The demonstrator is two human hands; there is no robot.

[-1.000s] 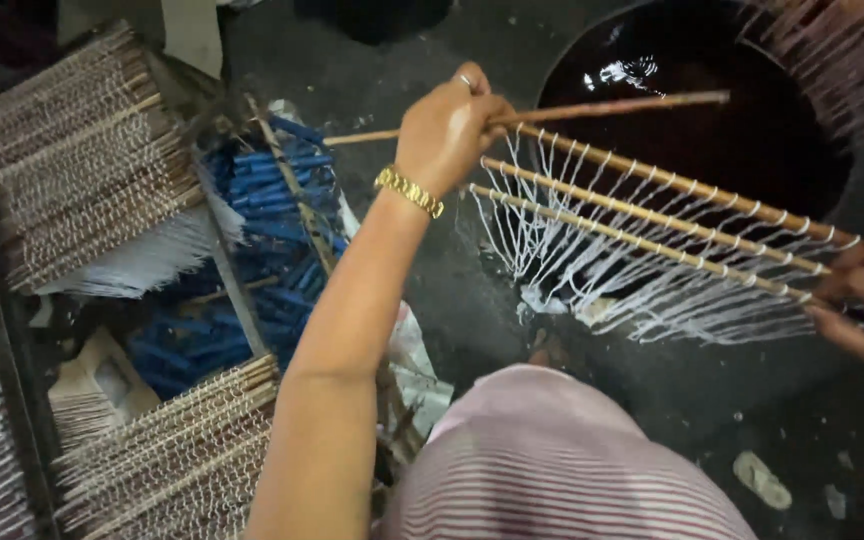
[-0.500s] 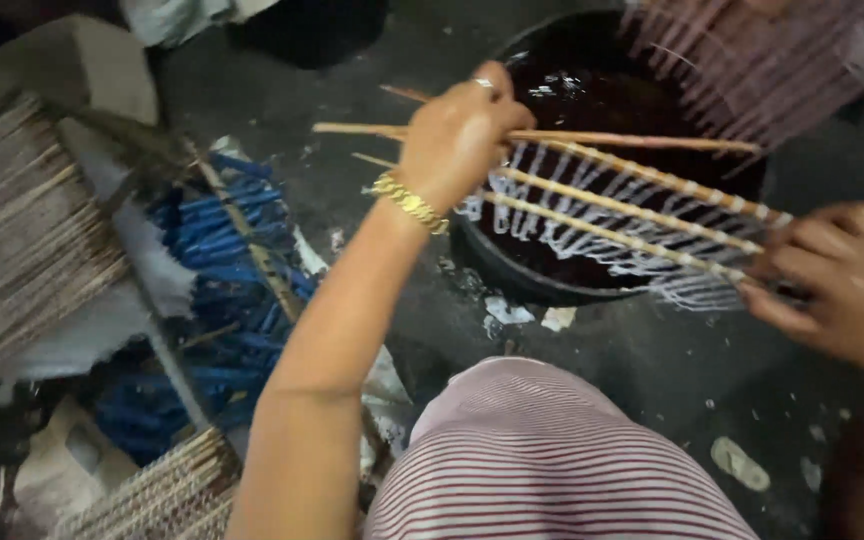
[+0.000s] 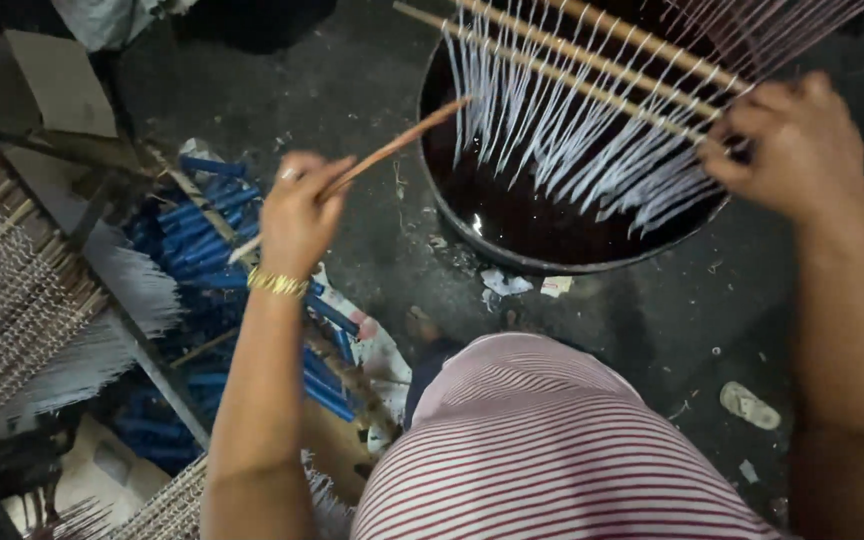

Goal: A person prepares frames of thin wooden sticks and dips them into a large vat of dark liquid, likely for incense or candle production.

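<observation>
Change since half a second back: my left hand (image 3: 297, 215) has come off the rack (image 3: 592, 75) and swung left, away from the tub (image 3: 472, 225). It now carries 1 loose stick (image 3: 392, 150), pinched between fingers and thumb, tip angled up-right toward the tub rim. Before, that hand was at the near ends of the sticks over the tub. The rack has also shifted up and right in view, and now only my right hand (image 3: 802, 145) supports it, closed tight round the stick ends at the right.

My read: 1 stick has been taken out of the set and the rest stays over the liquid. The 1-handed hold looks less steady, so tilt is a risk.

Rack look: about 3 thin wooden sticks side by side, slanting from top-centre down to my right hand. Many thin white strands (image 3: 572, 140) hang from them in a dense row, lower ends close to the dark glossy liquid; can't tell if they touch it. Tub is round, dark, on the floor ahead of me, right of centre.

Left of my left hand: blue rods (image 3: 187, 225) heaped on the floor, and frames (image 3: 12, 290) strung with pale strands leaning at far left. Striped shirt (image 3: 552, 450) fills the bottom.
</observation>
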